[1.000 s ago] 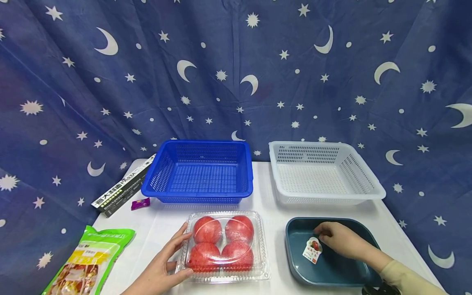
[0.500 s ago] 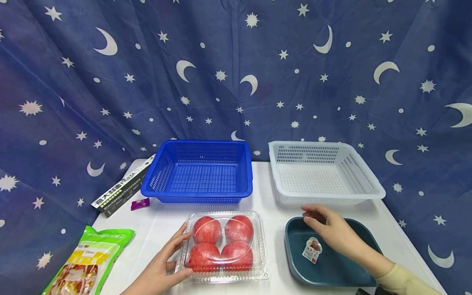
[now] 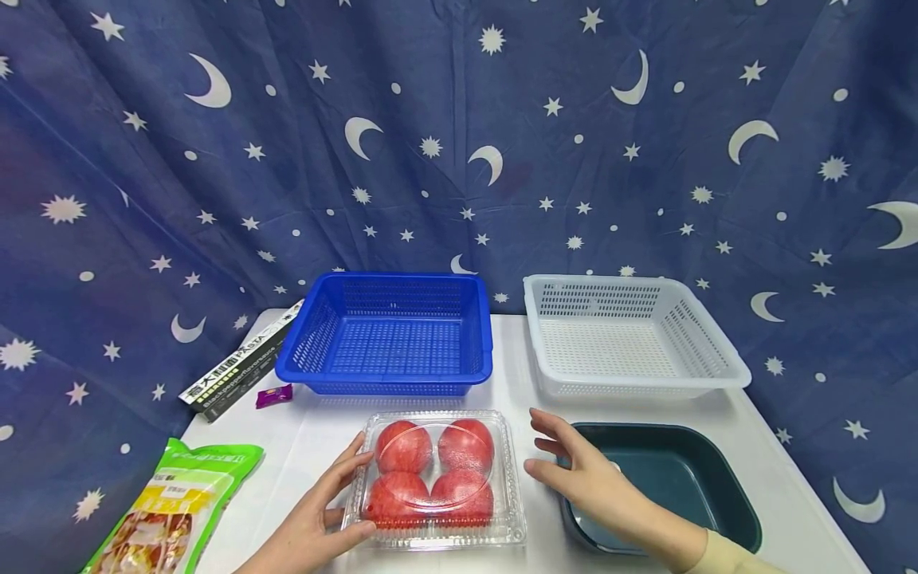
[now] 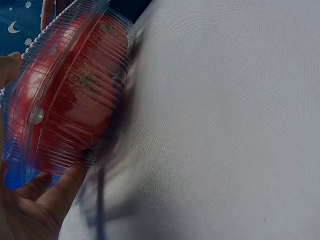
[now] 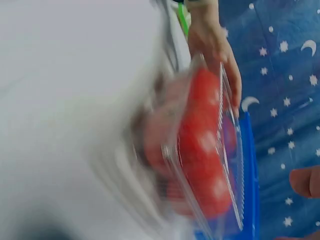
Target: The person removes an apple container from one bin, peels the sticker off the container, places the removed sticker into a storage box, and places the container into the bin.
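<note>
The left hand (image 3: 315,522) grips the clamshell (image 3: 434,477) of tomatoes at its 9 o'clock edge, steadying it at the table's (image 3: 516,383) near centre. The right hand (image 3: 588,482), fingers spread and empty, hovers at 3 o'clock, over the tray (image 3: 688,478).

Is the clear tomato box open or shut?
Shut: the clear tomato box has its lid lying flat over the four tomatoes, and the left hand holds its side.
</note>
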